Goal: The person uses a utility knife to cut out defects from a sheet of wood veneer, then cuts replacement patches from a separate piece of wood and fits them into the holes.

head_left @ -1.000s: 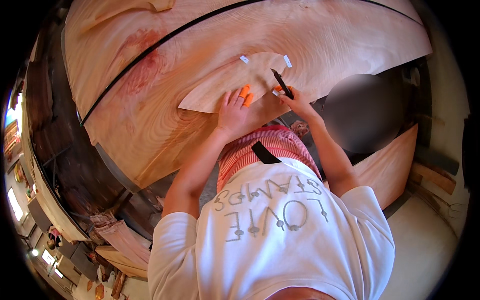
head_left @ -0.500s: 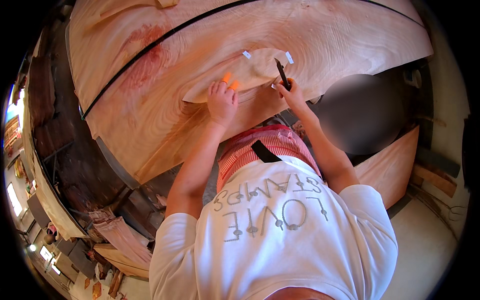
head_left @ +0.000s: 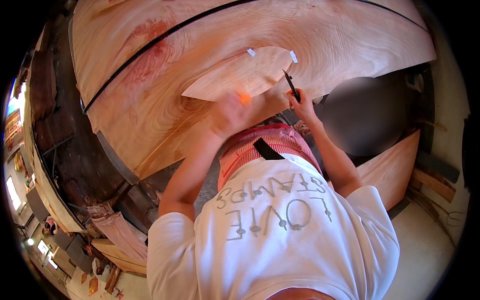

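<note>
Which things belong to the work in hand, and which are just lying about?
In use: black pointed tool in right hand; thin wood piece near left hand; white tabs; large wood sheet beneath.

Apparently lying about: pinkish cloth, lower left; wood panel, right.

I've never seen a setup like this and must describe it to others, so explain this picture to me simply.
There is no machine: these are a person's own bare hands. A fisheye camera on the head looks down, past the white shirt, so straight edges look bent. Ahead is a broad wood sheet. On it lies a thin, leaf-shaped piece, with one white tab at its upper edge and another near its right end. The right hand holds a slim black tool, point upward. The left hand is blurred near the piece; whether it touches is unclear.
</note>
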Action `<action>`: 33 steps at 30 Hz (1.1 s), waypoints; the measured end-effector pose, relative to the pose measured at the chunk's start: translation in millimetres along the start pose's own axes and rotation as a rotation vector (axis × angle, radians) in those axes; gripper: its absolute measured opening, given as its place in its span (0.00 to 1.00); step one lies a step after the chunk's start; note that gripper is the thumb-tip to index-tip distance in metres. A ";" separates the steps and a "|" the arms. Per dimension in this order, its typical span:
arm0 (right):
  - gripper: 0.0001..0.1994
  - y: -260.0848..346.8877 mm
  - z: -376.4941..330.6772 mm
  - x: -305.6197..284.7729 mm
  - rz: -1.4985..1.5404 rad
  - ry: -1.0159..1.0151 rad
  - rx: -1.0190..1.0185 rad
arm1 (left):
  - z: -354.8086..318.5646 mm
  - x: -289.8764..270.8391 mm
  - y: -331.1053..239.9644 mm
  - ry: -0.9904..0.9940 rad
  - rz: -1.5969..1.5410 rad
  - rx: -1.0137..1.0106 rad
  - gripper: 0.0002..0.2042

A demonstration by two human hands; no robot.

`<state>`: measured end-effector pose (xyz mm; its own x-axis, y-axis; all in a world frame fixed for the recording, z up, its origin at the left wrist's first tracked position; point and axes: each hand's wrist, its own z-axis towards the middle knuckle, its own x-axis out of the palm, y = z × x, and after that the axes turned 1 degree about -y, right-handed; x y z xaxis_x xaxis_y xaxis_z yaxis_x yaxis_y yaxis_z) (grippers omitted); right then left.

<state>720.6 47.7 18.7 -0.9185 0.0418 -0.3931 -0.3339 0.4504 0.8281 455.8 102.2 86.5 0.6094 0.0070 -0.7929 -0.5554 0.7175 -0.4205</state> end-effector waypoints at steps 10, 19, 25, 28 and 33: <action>0.08 19.6 -4.5 11.5 0.074 0.043 -0.032 | -53.8 50.7 23.0 0.212 0.318 -0.384 0.21; 0.07 20.5 -9.0 20.5 0.101 0.066 -0.028 | -47.3 45.0 47.2 0.015 0.380 -0.297 0.15; 0.07 19.7 -9.4 22.6 0.096 0.093 -0.067 | -20.8 25.9 60.1 -0.009 0.293 -0.266 0.09; 0.07 19.6 -9.7 22.4 0.126 0.076 -0.081 | -4.2 15.5 54.6 -0.100 0.245 -0.225 0.05; 0.07 36.2 -16.9 18.0 0.280 0.035 -0.083 | -4.1 -15.9 25.7 -0.040 0.159 -0.201 0.02</action>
<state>688.4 49.6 48.4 -0.9836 0.1232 -0.1319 -0.0812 0.3509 0.9329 429.5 117.7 86.5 0.5255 0.1389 -0.8394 -0.7445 0.5526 -0.3746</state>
